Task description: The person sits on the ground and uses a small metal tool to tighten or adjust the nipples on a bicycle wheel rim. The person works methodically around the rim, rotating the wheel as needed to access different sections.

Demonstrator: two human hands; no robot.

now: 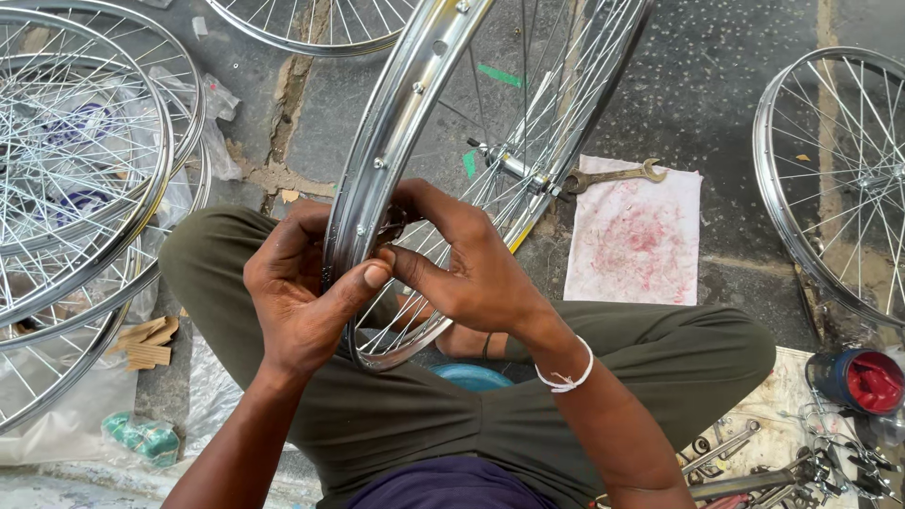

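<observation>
Wheel rim (396, 141): chrome, spoked, standing upright over the person's lap.
Left hand (302, 292): clamped on the rim's lower edge, thumb pressed against it.
Right hand (471, 269): fingers pinched at the rim, touching the left thumb.
Spanner (613, 176): on the cloth (641, 245), right of the rim.

Centre: wheel rim (396, 141) gripped between left hand (302, 292) and right hand (471, 269); Left: stacked wheels (85, 188); Right of centre: spanner (613, 175) laid on cloth (636, 240); Lower right: tin (863, 380)
</observation>
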